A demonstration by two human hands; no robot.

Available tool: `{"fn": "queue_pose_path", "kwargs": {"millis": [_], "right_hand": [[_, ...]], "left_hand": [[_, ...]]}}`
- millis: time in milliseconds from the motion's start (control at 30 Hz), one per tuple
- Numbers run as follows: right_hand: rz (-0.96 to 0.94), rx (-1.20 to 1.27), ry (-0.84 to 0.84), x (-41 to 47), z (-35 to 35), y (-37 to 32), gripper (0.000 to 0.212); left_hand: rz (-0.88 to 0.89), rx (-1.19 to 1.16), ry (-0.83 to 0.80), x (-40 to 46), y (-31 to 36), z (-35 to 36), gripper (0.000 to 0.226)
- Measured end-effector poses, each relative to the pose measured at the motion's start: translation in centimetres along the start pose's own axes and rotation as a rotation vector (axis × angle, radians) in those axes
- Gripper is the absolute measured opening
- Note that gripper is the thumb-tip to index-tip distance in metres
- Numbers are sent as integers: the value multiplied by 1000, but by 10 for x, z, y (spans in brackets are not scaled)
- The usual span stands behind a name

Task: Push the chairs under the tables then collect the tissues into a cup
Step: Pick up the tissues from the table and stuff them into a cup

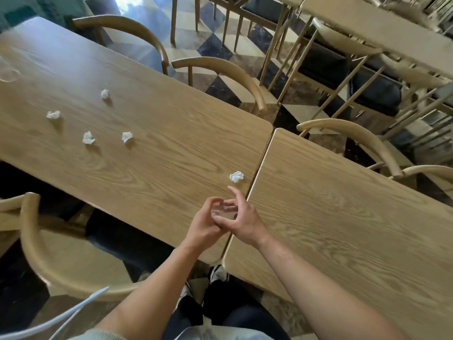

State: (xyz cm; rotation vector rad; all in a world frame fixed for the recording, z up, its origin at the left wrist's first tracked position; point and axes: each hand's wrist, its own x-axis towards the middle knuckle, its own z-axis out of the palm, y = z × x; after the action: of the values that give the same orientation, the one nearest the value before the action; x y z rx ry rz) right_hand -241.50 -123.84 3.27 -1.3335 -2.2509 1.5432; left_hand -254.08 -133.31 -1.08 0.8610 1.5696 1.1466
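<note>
A small clear plastic cup [224,211] sits between my two hands, over the near edge of the left table [171,133]. My left hand [204,225] curls around the cup's left side. My right hand [244,220] pinches the right side with thumb and fingers, its index finger raised. A crumpled white tissue [236,176] lies just beyond my fingers, close to the seam between the tables. Several more tissues lie farther left on the same table: one [127,136], another [88,138], a third [53,114], and the farthest [105,94].
The right table [343,229] butts against the left one. Wooden chairs [228,77] stand along the far side, tucked against the tables; another chair [56,261] stands at my near left. A second clear cup [8,74] shows at the far left edge.
</note>
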Motion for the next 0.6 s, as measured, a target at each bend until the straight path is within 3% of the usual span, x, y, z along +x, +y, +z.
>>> {"fn": "queue_pose_path", "kwargs": {"millis": [67, 200, 300, 400, 500, 600], "right_hand": [[32, 49, 16, 19, -6, 6, 83], [126, -58, 336, 85, -19, 32, 33], [162, -238, 271, 133, -22, 47, 43], [211, -361, 195, 163, -16, 52, 31], [191, -226, 222, 166, -10, 39, 15], [54, 81, 189, 146, 10, 0, 14]], "left_hand": [[-15, 32, 95, 12, 3, -2, 60], [-99, 154, 294, 31, 0, -21, 54], [-129, 216, 356, 37, -8, -35, 53], [-167, 263, 418, 35, -15, -45, 54], [-177, 271, 442, 35, -14, -50, 56], [-196, 270, 492, 32, -14, -60, 57]]}}
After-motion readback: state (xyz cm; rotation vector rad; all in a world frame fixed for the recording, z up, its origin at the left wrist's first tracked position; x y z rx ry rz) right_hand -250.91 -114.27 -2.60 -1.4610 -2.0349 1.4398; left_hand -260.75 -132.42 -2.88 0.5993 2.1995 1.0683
